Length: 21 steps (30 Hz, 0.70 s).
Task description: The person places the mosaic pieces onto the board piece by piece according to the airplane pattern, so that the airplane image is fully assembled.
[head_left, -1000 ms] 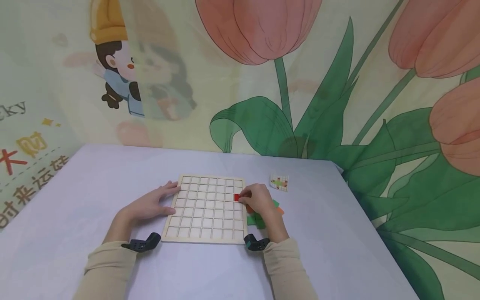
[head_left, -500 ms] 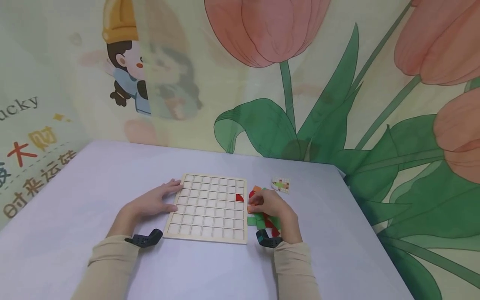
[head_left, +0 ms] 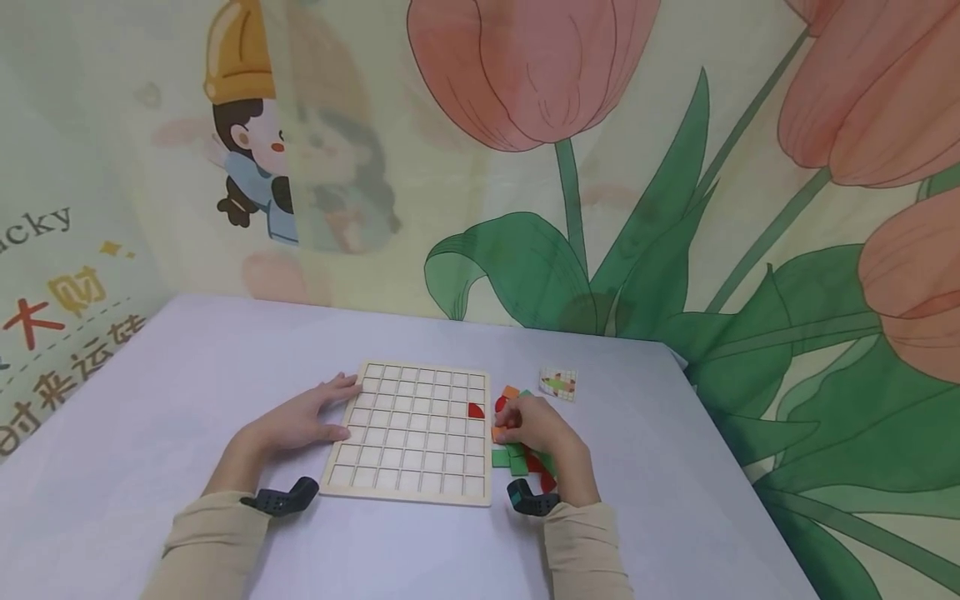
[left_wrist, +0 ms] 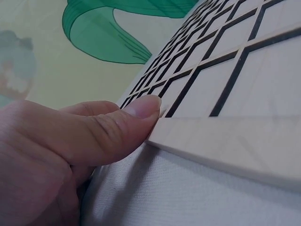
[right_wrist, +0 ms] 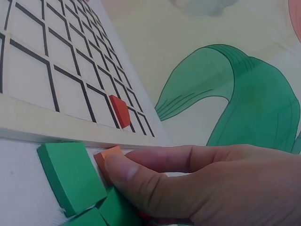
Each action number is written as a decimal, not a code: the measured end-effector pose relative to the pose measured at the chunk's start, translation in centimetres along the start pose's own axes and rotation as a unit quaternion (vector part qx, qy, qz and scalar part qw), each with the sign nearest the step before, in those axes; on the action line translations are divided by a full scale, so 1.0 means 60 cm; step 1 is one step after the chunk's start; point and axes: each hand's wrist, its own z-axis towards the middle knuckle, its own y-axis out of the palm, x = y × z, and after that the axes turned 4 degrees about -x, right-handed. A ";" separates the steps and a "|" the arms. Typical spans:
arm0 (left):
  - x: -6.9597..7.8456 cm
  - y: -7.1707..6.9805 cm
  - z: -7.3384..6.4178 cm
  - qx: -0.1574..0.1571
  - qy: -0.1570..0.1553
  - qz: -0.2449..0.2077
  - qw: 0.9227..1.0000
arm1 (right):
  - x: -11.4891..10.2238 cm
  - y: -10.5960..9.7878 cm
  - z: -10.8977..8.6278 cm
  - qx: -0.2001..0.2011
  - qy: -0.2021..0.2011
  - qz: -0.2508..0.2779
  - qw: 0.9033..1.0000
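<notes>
A wooden grid board [head_left: 408, 501] lies flat on the table. Its left edge is touched by the thumb and fingertips of my left hand [head_left: 300, 414], whose fingers are extended; the left wrist view shows the thumb [left_wrist: 143, 107] against the board's corner edge. In a cell of the right-hand column sits a red quarter-round tile [head_left: 476, 410]. My right hand [head_left: 542, 425] is at the loose pieces beside the board, and in the right wrist view its thumb and index finger pinch an orange tile [right_wrist: 108, 157]. A green square tile [right_wrist: 73, 176] lies next to it.
The pile along the board's right edge has several green tiles [head_left: 501, 458] and red tiles [head_left: 548, 482], partly under my right hand. A small printed card [head_left: 558, 383] lies behind them. A wall with painted tulips [head_left: 536, 75] rises behind the white table [head_left: 405, 554].
My right hand has let go of the red tile in the board's cell and moved right to the pile, where it pinches an orange tile. The left hand stays at the board's edge.
</notes>
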 end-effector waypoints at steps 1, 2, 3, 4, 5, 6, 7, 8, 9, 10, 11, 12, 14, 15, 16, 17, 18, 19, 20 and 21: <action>0.000 0.000 0.000 -0.001 -0.001 0.001 1.000 | 0.000 0.001 -0.001 -0.001 -0.002 -0.002 1.000; 0.001 0.001 0.000 -0.002 -0.002 0.001 1.000 | -0.001 0.001 -0.002 -0.001 -0.007 -0.006 1.000; 0.001 0.001 0.000 -0.003 -0.001 0.002 1.000 | -0.001 0.002 -0.002 0.000 -0.008 -0.007 1.000; 0.001 0.001 -0.001 -0.002 0.000 0.003 1.000 | -0.001 0.002 -0.003 0.001 -0.011 -0.010 1.000; 0.000 0.001 -0.001 -0.001 0.001 0.005 1.000 | -0.001 0.002 -0.003 0.002 -0.013 -0.011 1.000; 0.000 0.001 -0.001 0.000 0.003 0.005 1.000 | -0.002 0.002 -0.003 0.002 -0.014 -0.011 1.000; -0.001 0.001 0.000 0.001 0.006 0.005 1.000 | -0.001 0.002 -0.002 0.004 -0.017 -0.013 1.000; -0.001 0.001 0.000 0.002 0.009 0.005 1.000 | -0.001 0.001 -0.002 0.006 -0.020 -0.015 1.000; -0.001 0.000 0.001 0.002 0.012 0.004 1.000 | -0.001 0.000 -0.002 0.007 -0.022 -0.014 1.000; -0.002 0.000 0.001 0.003 0.012 0.004 1.000 | -0.002 0.000 -0.001 0.007 -0.025 -0.016 1.000; -0.003 0.000 0.001 0.003 0.012 0.002 1.000 | -0.003 -0.001 0.000 0.006 -0.027 -0.016 0.999; -0.003 0.000 0.001 0.003 0.013 0.002 1.000 | -0.004 -0.002 0.000 0.006 -0.030 -0.018 0.999; -0.004 0.000 0.002 0.004 0.013 -0.001 1.000 | -0.005 -0.003 -0.001 0.009 -0.032 -0.020 0.999; -0.004 0.001 0.003 0.004 0.013 -0.003 1.000 | -0.005 -0.004 0.000 0.010 -0.031 -0.021 0.999; -0.004 0.001 0.003 0.005 0.012 -0.003 1.000 | -0.005 -0.004 0.000 0.011 -0.030 -0.021 0.999; -0.004 0.002 0.003 0.005 0.012 -0.004 1.000 | -0.004 -0.004 0.001 0.013 -0.029 -0.020 0.999; -0.004 0.002 0.003 0.005 0.011 -0.006 1.000 | -0.004 -0.004 0.001 0.014 -0.028 -0.017 0.999; -0.004 0.002 0.003 0.006 0.010 -0.007 1.000 | -0.003 -0.003 0.002 0.016 -0.025 -0.014 0.999; -0.005 0.002 0.002 0.007 0.010 -0.007 1.000 | -0.004 -0.003 0.002 0.016 -0.025 -0.010 1.000; -0.005 0.002 0.001 0.007 0.009 -0.007 1.000 | -0.004 -0.002 0.003 0.016 -0.023 -0.005 1.000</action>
